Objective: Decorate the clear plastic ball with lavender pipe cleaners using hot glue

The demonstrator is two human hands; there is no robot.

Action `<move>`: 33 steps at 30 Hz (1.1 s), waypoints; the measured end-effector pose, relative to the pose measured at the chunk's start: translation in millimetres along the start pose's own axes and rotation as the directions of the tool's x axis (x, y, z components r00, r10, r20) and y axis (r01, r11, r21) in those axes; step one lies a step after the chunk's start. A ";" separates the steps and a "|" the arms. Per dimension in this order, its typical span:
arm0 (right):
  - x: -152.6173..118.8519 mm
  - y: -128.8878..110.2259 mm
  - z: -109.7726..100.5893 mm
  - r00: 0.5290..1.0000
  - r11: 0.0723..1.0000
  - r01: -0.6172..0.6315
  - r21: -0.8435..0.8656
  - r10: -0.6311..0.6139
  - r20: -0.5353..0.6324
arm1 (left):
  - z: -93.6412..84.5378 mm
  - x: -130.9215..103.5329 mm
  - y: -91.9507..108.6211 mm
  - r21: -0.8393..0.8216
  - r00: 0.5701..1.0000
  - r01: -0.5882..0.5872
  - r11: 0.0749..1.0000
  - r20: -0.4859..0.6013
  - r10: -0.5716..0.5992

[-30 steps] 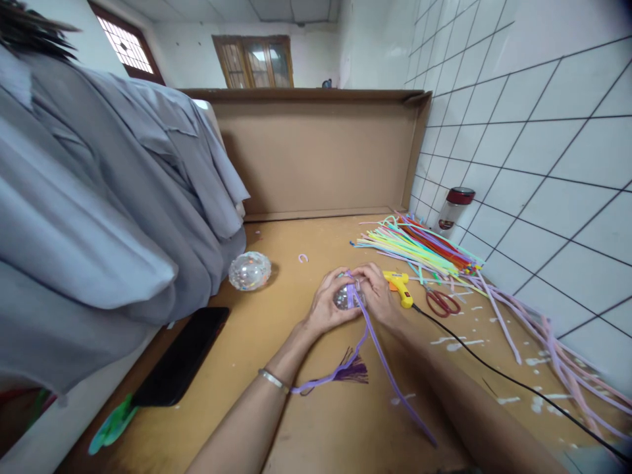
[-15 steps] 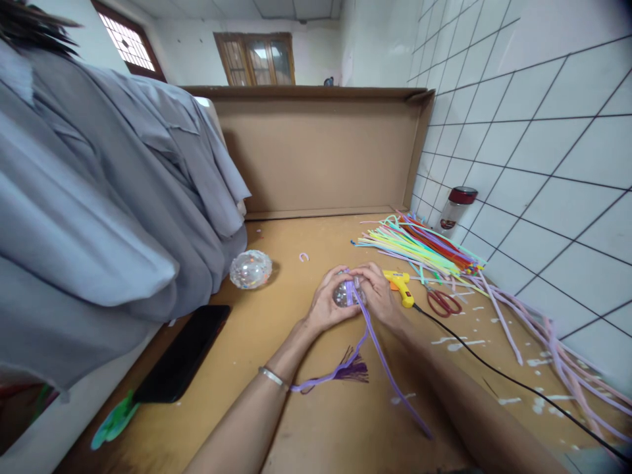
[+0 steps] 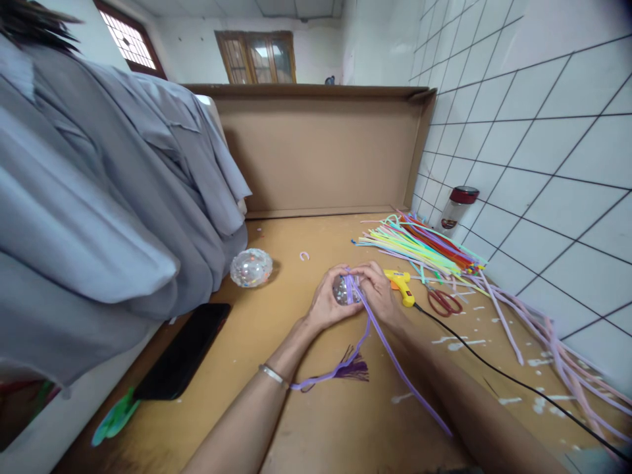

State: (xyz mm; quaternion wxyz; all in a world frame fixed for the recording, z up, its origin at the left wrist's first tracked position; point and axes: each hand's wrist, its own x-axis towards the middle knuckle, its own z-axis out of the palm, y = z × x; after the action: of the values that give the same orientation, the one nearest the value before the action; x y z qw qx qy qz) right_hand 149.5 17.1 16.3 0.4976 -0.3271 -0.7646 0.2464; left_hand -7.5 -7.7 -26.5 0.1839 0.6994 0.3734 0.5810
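A small clear ball with glittery specks (image 3: 340, 293) sits between my two hands, just above the table. My left hand (image 3: 326, 304) is closed round its left side and underside. Purple pipe cleaners (image 3: 395, 359) wrap over the ball, and their loose ends trail down over the table. At the ball's upper right, the bent fingers of my right hand (image 3: 376, 291) press on the purple strand; the fingertips are partly hidden. A dark purple tassel (image 3: 354, 368) lies below my hands, beside one of the trailing strands.
A second clear ball (image 3: 251, 268) and a black phone (image 3: 184, 352) lie to the left. At right are a yellow glue gun (image 3: 401, 286) with its cord, red-handled scissors (image 3: 444, 301), a pile of coloured pipe cleaners (image 3: 424, 245) and a lidded jar (image 3: 456, 208). Cardboard (image 3: 320, 155) stands behind.
The longer loose purple end has swung to the right across the table. My right fingers have shifted slightly on the strand; both hands stay around the ball.
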 end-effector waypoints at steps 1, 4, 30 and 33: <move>-0.1 0.1 0.2 1.000 1.000 0.001 -0.001 -0.001 -0.002 | 0.4 -0.4 0.1 -0.010 1.000 0.014 1.000 -0.003 -0.014; -0.2 0.5 1.0 1.000 1.000 0.009 0.000 -0.009 -0.010 | 0.3 -0.9 0.7 -0.019 0.999 0.043 0.999 -0.010 -0.043; 0.3 -1.8 -0.9 1.000 0.998 0.023 0.059 -0.023 0.008 | -2.5 3.2 13.0 0.066 0.995 0.102 0.993 -0.011 -0.102; 0.3 0.5 -0.4 1.000 0.995 0.012 0.097 -0.012 -0.001 | -3.7 4.0 10.2 0.072 0.997 0.077 0.994 0.001 -0.077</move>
State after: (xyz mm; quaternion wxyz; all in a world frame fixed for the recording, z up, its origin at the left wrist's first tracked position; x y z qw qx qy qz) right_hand 149.9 17.6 16.3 0.5143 -0.2982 -0.7537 0.2802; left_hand -7.8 -12.1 -15.8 0.1816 0.6919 0.4205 0.5581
